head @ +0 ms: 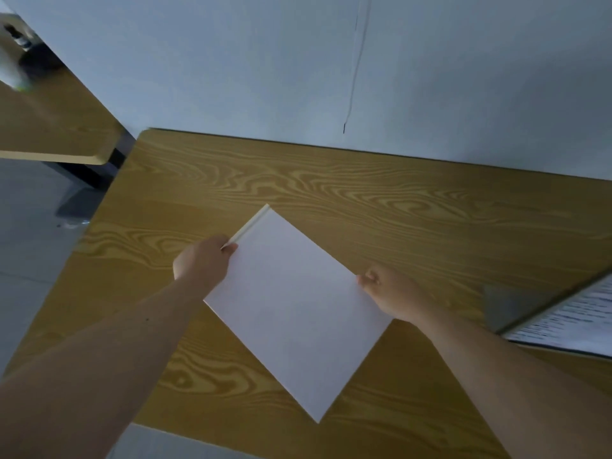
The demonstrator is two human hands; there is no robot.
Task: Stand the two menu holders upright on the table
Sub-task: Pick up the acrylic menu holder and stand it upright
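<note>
Both hands grip one white menu holder over the wood-grain bench: left hand pinching its upper-left edge, right hand clenched on its right edge, fingers mostly hidden behind it. A second menu holder, with printed text, is cut off at the right.

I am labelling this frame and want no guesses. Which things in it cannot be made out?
- Flat white rectangular menu holder: its underside is hidden; left hand and right hand cover its edges.
- Second holder with printed lines, head view: cut off by the right edge, text too blurred.
- Dark object on the far wooden table: blurred, top-left corner.
</note>
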